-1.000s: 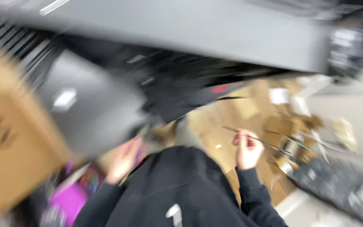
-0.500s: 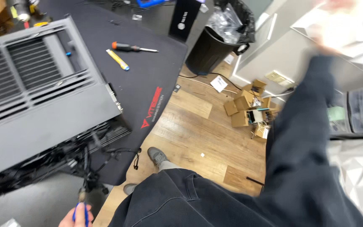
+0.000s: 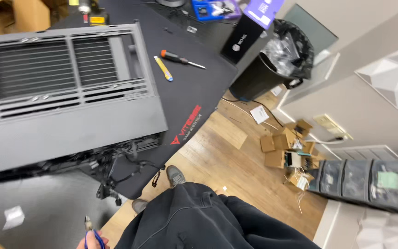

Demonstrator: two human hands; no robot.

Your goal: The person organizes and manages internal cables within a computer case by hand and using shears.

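Item: my left hand (image 3: 90, 241), at the bottom edge, fingers closed around blue-handled pliers (image 3: 89, 229), tip up. Right hand: I see none. Nearby: grey computer case (image 3: 65, 92) on black counter (image 3: 194, 87); orange-handled screwdriver (image 3: 180, 58), yellow utility knife (image 3: 163, 68) well apart.

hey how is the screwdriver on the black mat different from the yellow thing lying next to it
The screwdriver has an orange and black handle with a thin bare metal shaft; the yellow tool, perhaps a utility knife, is flat, yellow with a blue end. The screwdriver is longer and points toward the mat's edge; the yellow tool lies at a steeper angle. Both lie flat, untouched, beside the computer case.
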